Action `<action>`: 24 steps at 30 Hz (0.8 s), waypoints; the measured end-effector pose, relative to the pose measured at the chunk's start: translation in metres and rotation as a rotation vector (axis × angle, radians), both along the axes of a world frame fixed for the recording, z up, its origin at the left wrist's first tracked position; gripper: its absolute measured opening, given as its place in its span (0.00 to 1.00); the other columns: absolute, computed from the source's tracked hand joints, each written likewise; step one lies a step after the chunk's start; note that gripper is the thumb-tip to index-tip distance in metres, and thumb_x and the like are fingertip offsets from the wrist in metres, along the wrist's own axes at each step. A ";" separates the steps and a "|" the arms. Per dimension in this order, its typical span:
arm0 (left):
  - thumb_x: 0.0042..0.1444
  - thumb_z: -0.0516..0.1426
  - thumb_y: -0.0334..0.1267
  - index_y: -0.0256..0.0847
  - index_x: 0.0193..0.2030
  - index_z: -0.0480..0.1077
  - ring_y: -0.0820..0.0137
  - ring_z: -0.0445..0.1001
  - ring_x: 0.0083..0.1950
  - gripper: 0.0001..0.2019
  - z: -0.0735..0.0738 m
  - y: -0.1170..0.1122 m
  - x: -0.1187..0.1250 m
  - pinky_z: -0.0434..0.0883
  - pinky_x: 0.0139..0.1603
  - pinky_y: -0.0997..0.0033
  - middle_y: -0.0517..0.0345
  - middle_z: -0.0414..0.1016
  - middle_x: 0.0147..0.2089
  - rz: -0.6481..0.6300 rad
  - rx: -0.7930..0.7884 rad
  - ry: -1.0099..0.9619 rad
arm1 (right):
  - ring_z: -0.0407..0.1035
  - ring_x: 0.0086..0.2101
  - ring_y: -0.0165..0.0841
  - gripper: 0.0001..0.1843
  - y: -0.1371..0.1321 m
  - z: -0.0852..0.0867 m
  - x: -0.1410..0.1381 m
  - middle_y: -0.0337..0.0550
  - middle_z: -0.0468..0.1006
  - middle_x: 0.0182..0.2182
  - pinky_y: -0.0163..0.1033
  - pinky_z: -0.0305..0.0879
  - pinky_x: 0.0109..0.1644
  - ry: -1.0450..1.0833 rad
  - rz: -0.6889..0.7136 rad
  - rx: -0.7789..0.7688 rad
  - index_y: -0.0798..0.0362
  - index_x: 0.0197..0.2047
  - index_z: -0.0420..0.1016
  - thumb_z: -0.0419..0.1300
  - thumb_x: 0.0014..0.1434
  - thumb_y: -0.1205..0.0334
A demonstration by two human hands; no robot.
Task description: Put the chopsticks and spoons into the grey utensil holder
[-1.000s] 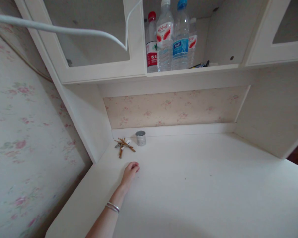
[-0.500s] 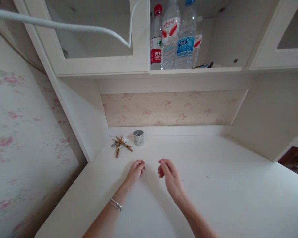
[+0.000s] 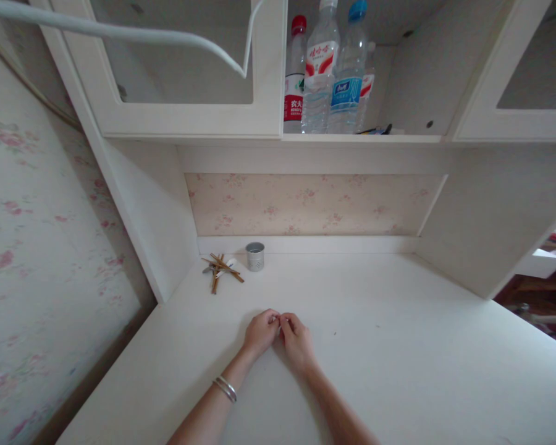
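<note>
My left hand (image 3: 261, 331) and my right hand (image 3: 298, 341) meet over the white desk (image 3: 398, 371), fingertips touching. Both have curled, pinched fingers. Anything between the fingertips is too small or too hidden to make out. Beyond the hands, toward the back left, a grey metal cup (image 3: 255, 258) with small holes around its lower part stands upright. Left of it lies a crossed pile of chopsticks (image 3: 227, 269), with what look like spoons among them.
Above the desk hangs a white cabinet (image 3: 189, 127), its open compartment holding several plastic bottles (image 3: 321, 80). A white cable or rod (image 3: 134, 36) crosses the upper left. Tiny specks (image 3: 335, 334) lie right of the hands. A papered wall (image 3: 50, 247) borders the left side.
My hands, apart before, have come together until the fingertips touch. The right hand moved left, and the left hand moved slightly right. The view has shifted a little.
</note>
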State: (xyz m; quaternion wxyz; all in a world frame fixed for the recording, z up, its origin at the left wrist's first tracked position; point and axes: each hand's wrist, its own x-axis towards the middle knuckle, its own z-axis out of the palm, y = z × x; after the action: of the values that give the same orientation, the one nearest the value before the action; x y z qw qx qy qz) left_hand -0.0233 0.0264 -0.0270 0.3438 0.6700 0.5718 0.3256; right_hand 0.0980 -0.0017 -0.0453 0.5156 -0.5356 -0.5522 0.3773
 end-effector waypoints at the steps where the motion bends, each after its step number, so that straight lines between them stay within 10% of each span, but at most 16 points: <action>1: 0.56 0.50 0.41 0.42 0.40 0.76 0.66 0.76 0.40 0.15 -0.001 0.000 0.000 0.68 0.41 0.72 0.55 0.80 0.39 -0.001 0.005 -0.003 | 0.63 0.23 0.31 0.20 0.000 -0.001 0.000 0.37 0.72 0.21 0.33 0.55 0.27 -0.002 0.001 0.002 0.54 0.37 0.76 0.51 0.63 0.46; 24: 0.57 0.50 0.44 0.43 0.43 0.77 0.67 0.76 0.38 0.16 -0.001 -0.006 -0.001 0.67 0.40 0.71 0.56 0.80 0.37 0.019 0.042 0.036 | 0.63 0.23 0.31 0.23 0.001 -0.001 0.003 0.38 0.71 0.21 0.34 0.57 0.28 0.054 0.021 0.030 0.54 0.35 0.75 0.53 0.60 0.42</action>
State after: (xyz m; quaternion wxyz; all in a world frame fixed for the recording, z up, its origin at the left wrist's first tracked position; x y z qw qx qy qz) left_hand -0.0246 0.0205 -0.0279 0.3161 0.6775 0.5771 0.3287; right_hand 0.1010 -0.0006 -0.0465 0.5346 -0.5115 -0.5492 0.3886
